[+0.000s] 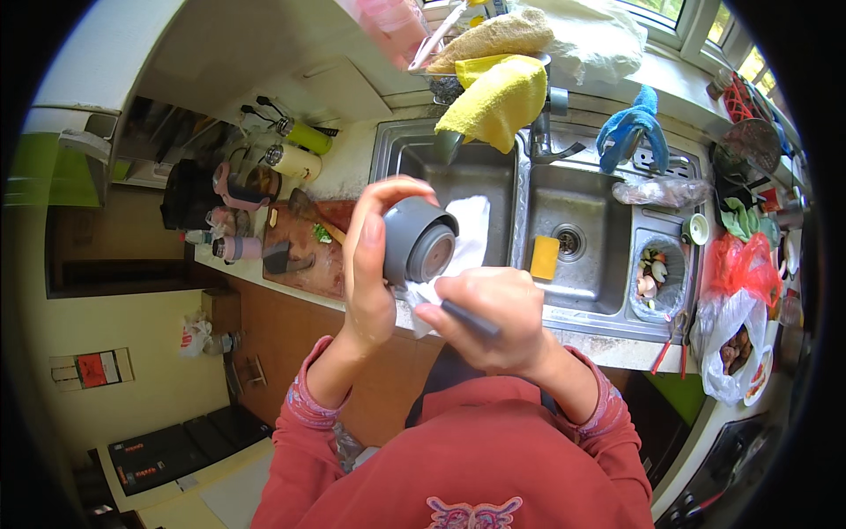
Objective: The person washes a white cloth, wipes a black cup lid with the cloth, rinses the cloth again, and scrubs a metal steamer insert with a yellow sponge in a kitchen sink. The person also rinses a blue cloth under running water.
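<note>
My left hand (373, 264) holds a grey round lid or cup (413, 241), tilted so that its stepped round end faces right. My right hand (496, 317) is closed around a dark rod-like tool (470, 317) and white tissue or cloth (423, 294), pressed against the lower edge of the grey piece. What the tool's far end looks like is hidden by the white material. More white cloth or paper (472, 231) shows behind the grey piece, over the left sink basin (410, 155).
A yellow sponge (544, 258) lies in the right basin (595, 291). Yellow cloth (496, 106) hangs by the faucet (542, 142). A cutting board (317, 264) bears a cleaver (284, 258). Rightward are a lined scrap bin (661, 291), red-handled scissors (674, 340) and plastic bags (727, 317).
</note>
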`<state>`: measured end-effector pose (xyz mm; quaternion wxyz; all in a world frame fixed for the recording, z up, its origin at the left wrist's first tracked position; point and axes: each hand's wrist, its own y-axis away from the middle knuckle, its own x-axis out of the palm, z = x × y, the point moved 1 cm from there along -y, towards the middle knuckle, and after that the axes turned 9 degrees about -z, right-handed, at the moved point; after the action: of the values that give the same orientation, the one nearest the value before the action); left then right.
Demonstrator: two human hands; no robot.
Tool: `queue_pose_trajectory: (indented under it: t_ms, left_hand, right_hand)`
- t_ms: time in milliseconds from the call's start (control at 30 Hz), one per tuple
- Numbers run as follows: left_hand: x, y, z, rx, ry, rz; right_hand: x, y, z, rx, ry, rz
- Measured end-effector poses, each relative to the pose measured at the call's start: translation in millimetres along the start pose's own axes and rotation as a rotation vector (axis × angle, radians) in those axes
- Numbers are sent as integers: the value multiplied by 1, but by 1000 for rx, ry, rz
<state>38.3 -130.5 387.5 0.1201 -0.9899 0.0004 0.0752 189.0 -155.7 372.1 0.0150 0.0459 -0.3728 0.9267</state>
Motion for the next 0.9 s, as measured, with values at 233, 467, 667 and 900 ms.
queue_pose_trajectory:
  t_ms: [233, 467, 667, 900]
  left_hand:
    - [18, 9, 18, 342, 103, -117]
    - [11, 6, 11, 301, 76, -5]
    - [2, 0, -1, -72, 103, 8]
    - [3, -22, 24, 979, -304, -78]
  right_hand:
    - [7, -5, 22, 225, -47, -190]
    - [3, 0, 15, 665, -407, -244]
    - [8, -6, 5, 64, -48, -128]
    - [14, 1, 12, 1083, -805, -430]
